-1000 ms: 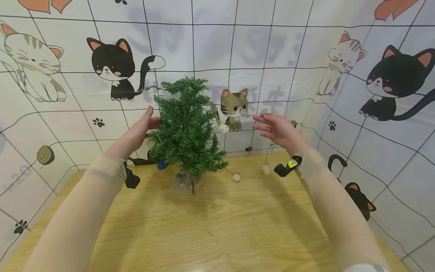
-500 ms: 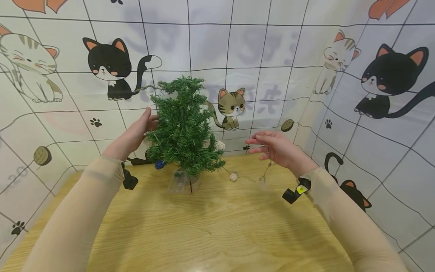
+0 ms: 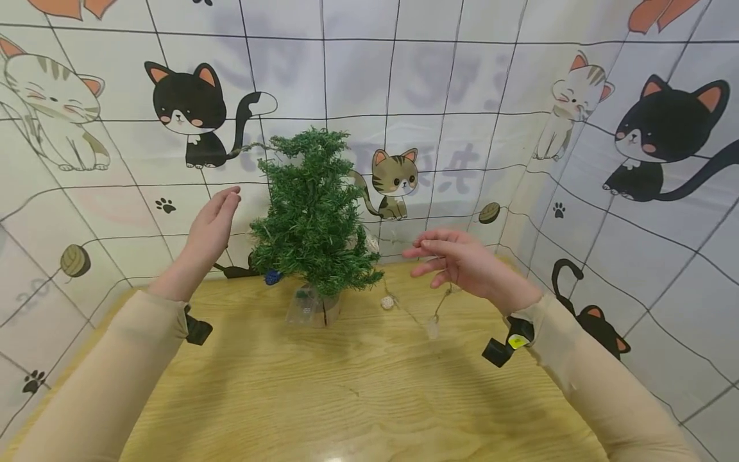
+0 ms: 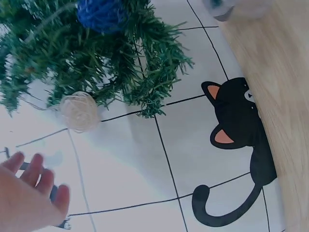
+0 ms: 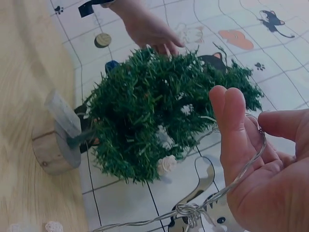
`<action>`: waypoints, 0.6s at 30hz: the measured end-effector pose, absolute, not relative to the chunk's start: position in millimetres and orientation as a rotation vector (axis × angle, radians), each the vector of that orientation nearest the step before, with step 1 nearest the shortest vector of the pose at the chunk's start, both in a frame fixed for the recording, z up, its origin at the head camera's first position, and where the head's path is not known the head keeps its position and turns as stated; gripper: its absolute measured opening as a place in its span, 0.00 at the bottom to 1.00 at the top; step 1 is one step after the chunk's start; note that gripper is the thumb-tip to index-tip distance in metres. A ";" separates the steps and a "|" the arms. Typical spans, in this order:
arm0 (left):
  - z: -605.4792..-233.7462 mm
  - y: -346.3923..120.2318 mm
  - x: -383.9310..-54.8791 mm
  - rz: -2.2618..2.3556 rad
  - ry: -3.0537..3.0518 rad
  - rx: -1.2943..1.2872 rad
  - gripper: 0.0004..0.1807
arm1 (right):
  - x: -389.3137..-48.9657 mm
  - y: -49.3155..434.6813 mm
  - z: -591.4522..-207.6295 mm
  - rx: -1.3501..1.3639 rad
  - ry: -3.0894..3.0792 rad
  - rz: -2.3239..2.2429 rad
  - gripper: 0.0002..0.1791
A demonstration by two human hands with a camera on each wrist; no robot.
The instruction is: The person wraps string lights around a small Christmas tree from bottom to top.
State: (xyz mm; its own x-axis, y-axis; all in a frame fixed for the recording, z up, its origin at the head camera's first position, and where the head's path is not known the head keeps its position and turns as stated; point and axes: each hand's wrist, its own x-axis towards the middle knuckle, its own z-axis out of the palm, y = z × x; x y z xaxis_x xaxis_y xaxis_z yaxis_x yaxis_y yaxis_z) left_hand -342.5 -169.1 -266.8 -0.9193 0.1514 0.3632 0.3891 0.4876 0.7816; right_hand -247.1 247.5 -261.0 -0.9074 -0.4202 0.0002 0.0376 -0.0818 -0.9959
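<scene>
A small green artificial Christmas tree (image 3: 314, 218) stands on a round wooden base (image 5: 50, 152). My left hand (image 3: 210, 224) is held apart from its left side, fingers loosely extended, with nothing in them. To the tree's right, my right hand (image 3: 464, 266) has a thin wire light string (image 5: 248, 166) between thumb and fingers, the wire running down over the palm to a knotted bunch. The string leads back towards the branches. Pale woven balls sit along it, one (image 4: 79, 112) hanging behind the tree and another (image 3: 387, 302) near the table. A blue woven ball (image 3: 272, 277) shows low on the left.
A clear plastic box (image 3: 301, 308) stands against the tree base. Behind the wooden table (image 3: 346, 398) and to its right hangs a white cat-print cloth (image 3: 462, 83). Each wrist wears a black camera mount (image 3: 199, 330).
My left hand has drawn back leftward from the branches. My right hand has come lower and closer to the tree, and the string's hanging part has shifted left with it.
</scene>
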 end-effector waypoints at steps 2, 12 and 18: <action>-269.0 -172.4 -328.7 -1.361 -2.348 -0.432 0.33 | -245.4 242.7 -261.0 -0.431 1.866 -2.055 0.09; -292.0 -141.7 -257.8 -1.239 -1.893 -0.712 0.11 | -237.9 227.0 -264.1 -0.486 1.805 -2.066 0.08; -338.8 -92.9 -224.8 -1.129 -1.934 -1.140 0.12 | -237.5 217.4 -265.0 -0.502 1.805 -2.062 0.09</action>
